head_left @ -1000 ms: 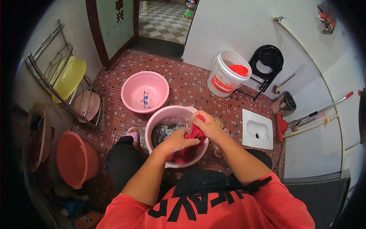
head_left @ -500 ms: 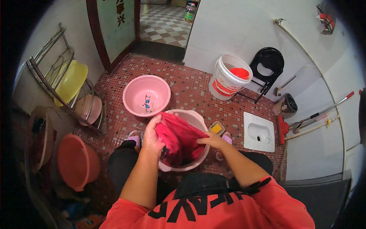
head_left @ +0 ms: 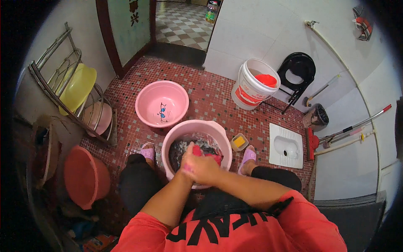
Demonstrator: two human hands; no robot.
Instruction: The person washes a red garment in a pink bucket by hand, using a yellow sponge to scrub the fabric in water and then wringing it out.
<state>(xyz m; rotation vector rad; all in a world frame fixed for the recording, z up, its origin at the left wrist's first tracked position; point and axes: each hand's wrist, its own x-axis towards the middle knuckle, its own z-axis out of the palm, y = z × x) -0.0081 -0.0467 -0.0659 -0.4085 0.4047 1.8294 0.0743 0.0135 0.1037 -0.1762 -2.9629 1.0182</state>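
Observation:
My two hands are pressed together low over a pink basin (head_left: 226, 143) between my feet. Bunched red cloth (head_left: 215, 158) shows at the far side of the fingers; most of it is covered by the hands. My right hand (head_left: 206, 169) is closed on the cloth and overlaps my left hand (head_left: 187, 161). The left is closed against the same cloth, its fingers partly hidden. Dark wet fabric with whitish suds (head_left: 178, 147) lies inside the basin around them.
Another pink basin (head_left: 145, 94) stands just beyond. A soap box (head_left: 239, 143) with a yellow bar sits beside my right slipper (head_left: 248, 157). Rightward are a white bucket (head_left: 247, 94), a black folding chair (head_left: 297, 69) and a squat toilet (head_left: 286, 145). An orange tub (head_left: 86, 178) and metal rack (head_left: 63, 75) line the left.
My hands have come together and lowered into the basin. The red cloth, spread between them before, is now bunched up in them, exposing the dark sudsy fabric below.

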